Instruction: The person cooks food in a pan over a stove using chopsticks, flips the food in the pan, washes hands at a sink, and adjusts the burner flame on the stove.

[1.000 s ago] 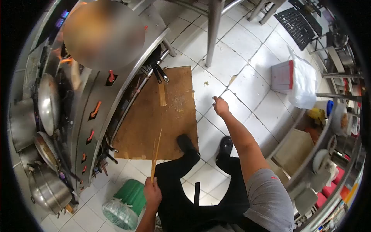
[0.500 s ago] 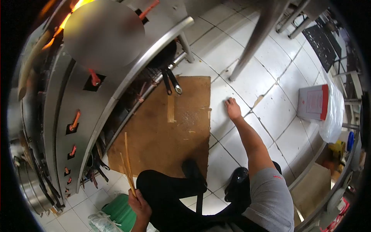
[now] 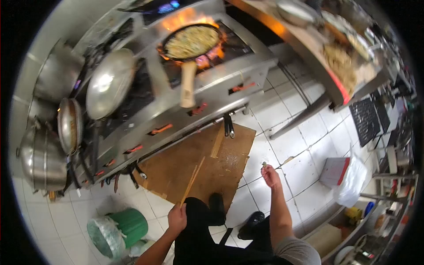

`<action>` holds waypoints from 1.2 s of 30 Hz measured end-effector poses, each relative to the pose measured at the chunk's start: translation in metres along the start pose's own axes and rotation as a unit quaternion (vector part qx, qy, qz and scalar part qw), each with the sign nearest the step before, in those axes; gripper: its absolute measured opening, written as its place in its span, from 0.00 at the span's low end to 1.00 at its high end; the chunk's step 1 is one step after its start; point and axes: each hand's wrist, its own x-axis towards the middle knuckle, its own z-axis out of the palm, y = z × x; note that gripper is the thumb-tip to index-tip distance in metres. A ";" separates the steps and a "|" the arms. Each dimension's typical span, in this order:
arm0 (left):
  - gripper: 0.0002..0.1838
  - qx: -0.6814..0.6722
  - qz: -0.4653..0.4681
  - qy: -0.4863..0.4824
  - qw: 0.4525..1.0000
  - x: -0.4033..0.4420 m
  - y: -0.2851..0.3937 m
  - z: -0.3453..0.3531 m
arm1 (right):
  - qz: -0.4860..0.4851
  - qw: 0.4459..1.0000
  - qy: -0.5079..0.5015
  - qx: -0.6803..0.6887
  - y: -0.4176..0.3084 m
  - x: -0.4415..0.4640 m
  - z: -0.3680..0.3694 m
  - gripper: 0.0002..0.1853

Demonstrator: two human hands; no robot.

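My left hand (image 3: 177, 218) is closed on a pair of long wooden chopsticks (image 3: 193, 177), which point up over the brown floor mat (image 3: 176, 170). Out to the right, above the white floor tiles, my right hand (image 3: 270, 176) pinches a small greenish piece (image 3: 264, 164) between its fingertips. On the lit burner, flames rise around a black pan (image 3: 192, 42) full of pale yellow food. Its wooden handle (image 3: 188, 84) points toward me, and neither hand touches it.
Other pans (image 3: 110, 84) and a steel pot (image 3: 44, 157) stand on the stove's left. A green bin (image 3: 132, 226) is at lower left. A counter (image 3: 304, 48) with food and a leg is at upper right. A lidded box (image 3: 333, 171) with plastic stands on the floor; shelves (image 3: 371, 234) are at right.
The view has swung up and left, bringing the flaming pan and counter into sight. My right hand has risen off the floor and now holds a small piece; my left hand keeps the chopsticks.
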 end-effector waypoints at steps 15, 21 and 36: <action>0.19 -0.240 -0.188 0.087 0.949 -0.277 -0.062 -0.113 | 0.167 0.854 -0.484 -0.089 -0.195 -0.362 0.645 0.12; 0.17 -0.286 -0.341 0.245 0.861 -0.398 -0.030 -0.078 | 0.404 0.840 -0.328 -0.154 -0.123 -0.356 0.644 0.25; 0.25 -0.380 -0.628 0.232 0.638 -0.590 0.047 0.032 | -0.007 0.704 -0.692 -0.160 0.026 -0.550 0.890 0.15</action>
